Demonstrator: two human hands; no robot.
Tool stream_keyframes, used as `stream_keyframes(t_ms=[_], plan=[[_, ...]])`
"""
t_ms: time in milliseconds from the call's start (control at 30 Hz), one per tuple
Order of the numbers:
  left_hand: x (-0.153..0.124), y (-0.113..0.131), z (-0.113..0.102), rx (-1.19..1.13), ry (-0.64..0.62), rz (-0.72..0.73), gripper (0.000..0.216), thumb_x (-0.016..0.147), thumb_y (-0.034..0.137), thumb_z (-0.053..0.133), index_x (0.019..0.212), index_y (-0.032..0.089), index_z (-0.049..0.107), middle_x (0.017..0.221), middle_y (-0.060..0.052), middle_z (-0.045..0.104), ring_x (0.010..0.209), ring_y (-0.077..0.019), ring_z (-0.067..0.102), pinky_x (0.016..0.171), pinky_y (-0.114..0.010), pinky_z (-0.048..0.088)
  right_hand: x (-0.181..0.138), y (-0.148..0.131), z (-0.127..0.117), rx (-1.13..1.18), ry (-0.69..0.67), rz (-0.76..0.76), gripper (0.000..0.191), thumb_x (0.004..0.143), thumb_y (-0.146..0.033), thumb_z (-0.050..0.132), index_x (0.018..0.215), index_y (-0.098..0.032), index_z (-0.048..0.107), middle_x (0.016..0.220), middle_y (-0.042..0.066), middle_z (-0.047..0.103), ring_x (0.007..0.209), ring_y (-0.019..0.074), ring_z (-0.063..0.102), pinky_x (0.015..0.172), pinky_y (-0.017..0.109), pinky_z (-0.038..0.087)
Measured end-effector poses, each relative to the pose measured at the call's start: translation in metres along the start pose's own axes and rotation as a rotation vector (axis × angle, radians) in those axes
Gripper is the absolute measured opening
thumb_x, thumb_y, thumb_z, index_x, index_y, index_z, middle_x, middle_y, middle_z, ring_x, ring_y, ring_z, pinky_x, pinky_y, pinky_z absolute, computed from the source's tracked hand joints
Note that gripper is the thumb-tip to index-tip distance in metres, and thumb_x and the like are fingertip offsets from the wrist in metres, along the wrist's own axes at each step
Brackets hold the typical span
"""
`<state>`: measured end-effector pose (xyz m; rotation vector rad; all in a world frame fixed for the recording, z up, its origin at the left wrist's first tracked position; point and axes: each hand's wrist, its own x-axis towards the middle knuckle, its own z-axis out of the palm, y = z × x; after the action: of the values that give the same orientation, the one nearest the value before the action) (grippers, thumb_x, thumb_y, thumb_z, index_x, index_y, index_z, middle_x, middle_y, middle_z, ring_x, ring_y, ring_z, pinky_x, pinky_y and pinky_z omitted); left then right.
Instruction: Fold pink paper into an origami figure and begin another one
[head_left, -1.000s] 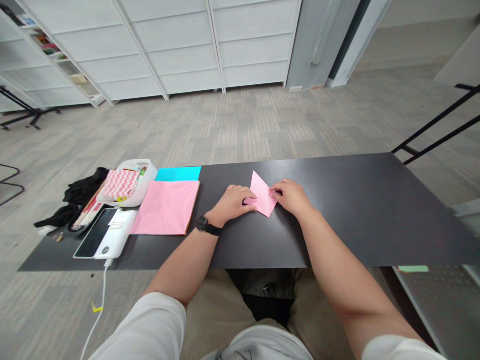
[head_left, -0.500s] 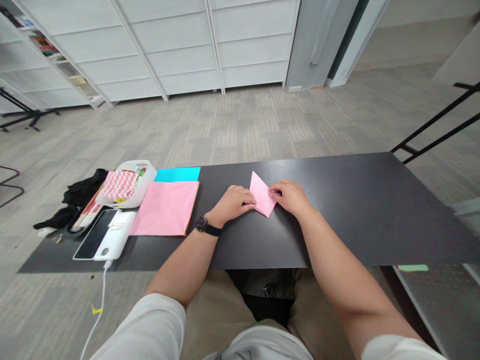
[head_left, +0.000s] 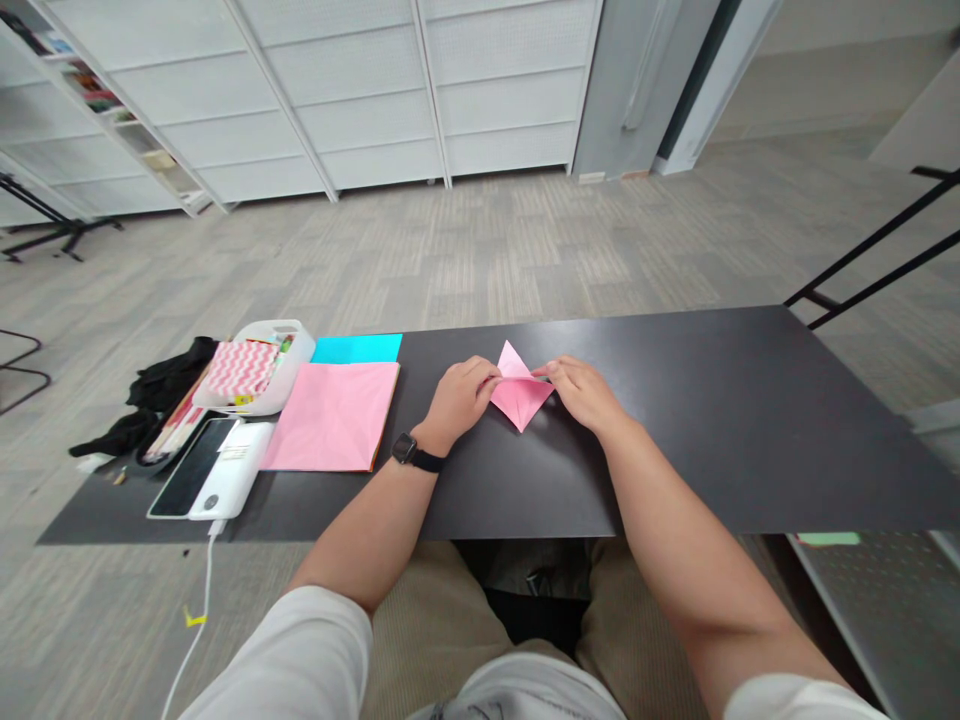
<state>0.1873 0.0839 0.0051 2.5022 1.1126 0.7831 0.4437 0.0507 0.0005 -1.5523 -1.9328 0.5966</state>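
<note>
A small folded pink paper (head_left: pixel 517 396) lies on the black table (head_left: pixel 712 430), pointed at its near and far ends. My left hand (head_left: pixel 459 395), with a black watch on its wrist, pinches the paper's left corner with closed fingers. On the opposite side my right hand (head_left: pixel 583 391) pinches the right corner. Both hands rest on the table on either side of the paper.
A stack of paper with a pink sheet on top (head_left: pixel 332 416) lies to the left, with a cyan sheet (head_left: pixel 357 348) behind it. Further left are a white tray (head_left: pixel 298 365) holding zigzag-patterned paper, a white device with a phone (head_left: pixel 204 478), and black cloth (head_left: pixel 163 385).
The pink paper has turned and been lifted slightly between my hands. My left hand moved up from lying on the paper to pinching its left corner.
</note>
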Motion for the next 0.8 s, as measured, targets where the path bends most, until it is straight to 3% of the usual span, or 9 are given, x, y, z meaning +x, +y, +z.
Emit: stream_keyframes(t_ms=[200, 333, 500, 800], plan=[[-0.001, 0.003, 0.0, -0.033, 0.074, -0.054, 0.02, 0.109, 0.029, 0.047, 0.102, 0.023, 0.064, 0.112, -0.007, 0.071, 0.108, -0.0212, 0.065, 0.097, -0.035, 0.052, 0.0, -0.003, 0.001, -0.109, -0.017, -0.028, 0.024, 0.101, -0.043, 0.067, 0.107, -0.025, 0.081, 0.102, 0.006, 0.076, 0.098, 0.0234, 0.068, 0.089, 0.033, 0.05], [-0.002, 0.007, 0.001, -0.069, 0.054, 0.008, 0.007, 0.101, 0.027, 0.058, 0.103, 0.022, 0.064, 0.111, -0.006, 0.071, 0.106, -0.0209, 0.067, 0.098, -0.036, 0.052, 0.001, 0.003, 0.005, -0.164, -0.001, 0.005, 0.021, 0.101, -0.028, 0.063, 0.109, -0.027, 0.083, 0.102, 0.005, 0.076, 0.094, 0.0218, 0.068, 0.085, 0.033, 0.05], [-0.003, 0.003, 0.007, -0.041, 0.027, -0.021, 0.034, 0.088, 0.029, 0.075, 0.119, 0.022, 0.064, 0.118, -0.007, 0.072, 0.106, -0.0234, 0.069, 0.097, -0.039, 0.055, 0.001, 0.006, 0.007, -0.206, 0.03, -0.029, 0.026, 0.102, -0.024, 0.062, 0.111, -0.03, 0.085, 0.104, 0.004, 0.078, 0.096, 0.0216, 0.07, 0.088, 0.034, 0.052], [-0.002, -0.009, 0.017, 0.058, -0.062, -0.119, 0.032, 0.094, 0.022, 0.066, 0.126, 0.025, 0.071, 0.115, -0.003, 0.08, 0.105, -0.0252, 0.073, 0.102, -0.042, 0.054, 0.002, 0.012, 0.012, -0.191, 0.06, -0.085, 0.027, 0.101, -0.023, 0.064, 0.114, -0.032, 0.086, 0.103, 0.004, 0.078, 0.096, 0.0223, 0.072, 0.087, 0.034, 0.054]])
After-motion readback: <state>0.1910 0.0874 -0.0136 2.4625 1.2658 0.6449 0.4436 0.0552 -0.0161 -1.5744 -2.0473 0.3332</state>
